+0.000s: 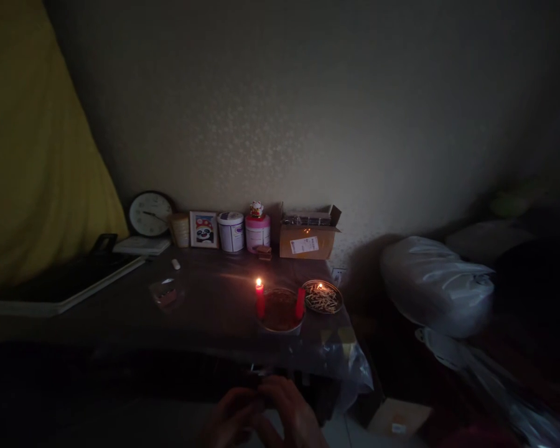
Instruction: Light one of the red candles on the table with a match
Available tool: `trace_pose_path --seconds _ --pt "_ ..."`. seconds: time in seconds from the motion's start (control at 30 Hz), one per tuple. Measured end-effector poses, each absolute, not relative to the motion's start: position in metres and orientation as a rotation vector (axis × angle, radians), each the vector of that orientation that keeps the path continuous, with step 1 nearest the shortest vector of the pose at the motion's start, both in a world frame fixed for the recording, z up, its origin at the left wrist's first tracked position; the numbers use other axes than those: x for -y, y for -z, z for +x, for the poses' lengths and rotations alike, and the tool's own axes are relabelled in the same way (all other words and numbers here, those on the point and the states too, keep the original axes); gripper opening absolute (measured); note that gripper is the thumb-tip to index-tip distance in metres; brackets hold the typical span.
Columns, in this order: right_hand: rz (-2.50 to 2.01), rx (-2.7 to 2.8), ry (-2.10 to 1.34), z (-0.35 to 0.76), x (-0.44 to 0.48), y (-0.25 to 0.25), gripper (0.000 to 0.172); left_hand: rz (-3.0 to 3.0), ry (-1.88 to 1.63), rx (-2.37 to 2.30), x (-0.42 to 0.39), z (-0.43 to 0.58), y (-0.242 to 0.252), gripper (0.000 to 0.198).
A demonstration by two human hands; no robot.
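In the head view my left hand (232, 415) and my right hand (290, 409) are close together in front of the table's near edge. Both have curled fingers that meet around something too dark to make out. Beyond them a round bowl (280, 328) with dark brown contents stands on the table. A lit red candle (260, 303) rises at its left side and an unlit red candle (300, 305) at its right. Just right of the bowl, a round tin (340, 306) holds many matchsticks (324, 301), with a small flame among them.
Along the wall stand a clock (149, 213), a panda picture (204, 229), a white canister (231, 232), a pink canister (258, 235) with a figurine, and an open cardboard box (307, 241). A white plastic bag (436, 286) lies right of the table. The room is dim.
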State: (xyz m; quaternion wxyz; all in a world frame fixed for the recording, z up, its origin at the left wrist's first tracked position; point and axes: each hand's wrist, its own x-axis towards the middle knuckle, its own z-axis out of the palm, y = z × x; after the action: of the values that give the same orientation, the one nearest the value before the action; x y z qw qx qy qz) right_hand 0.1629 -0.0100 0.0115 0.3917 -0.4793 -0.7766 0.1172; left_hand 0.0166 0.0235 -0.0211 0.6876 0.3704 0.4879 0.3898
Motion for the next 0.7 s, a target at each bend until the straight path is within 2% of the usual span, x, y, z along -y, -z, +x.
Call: trace_pose_path --seconds 0.03,0.07,0.17,0.23,0.43,0.7 --pt "-1.207 1.968 -0.258 0.161 0.009 -0.003 0.026 0.860 -0.867 -1.073 -0.021 0.015 0.018 0.030" --pt "-1.211 1.960 -0.250 0.161 0.008 0.004 0.024 0.885 -0.858 -1.056 -0.018 0.014 0.014 0.030" --pt "-1.220 1.959 -0.327 0.165 0.006 0.017 0.009 0.961 -0.837 -1.019 -0.014 0.011 0.007 0.033" --pt "-1.221 1.955 -0.379 0.167 0.007 0.021 0.005 1.036 -0.813 -1.008 -0.013 0.010 0.005 0.033" --pt "-1.217 1.918 -0.424 0.168 0.010 0.029 0.013 1.121 -0.814 -1.043 -0.013 0.009 0.003 0.029" --pt "-1.221 1.939 -0.444 0.169 0.008 0.023 0.011 1.218 -0.800 -1.111 -0.012 0.009 0.010 0.035"
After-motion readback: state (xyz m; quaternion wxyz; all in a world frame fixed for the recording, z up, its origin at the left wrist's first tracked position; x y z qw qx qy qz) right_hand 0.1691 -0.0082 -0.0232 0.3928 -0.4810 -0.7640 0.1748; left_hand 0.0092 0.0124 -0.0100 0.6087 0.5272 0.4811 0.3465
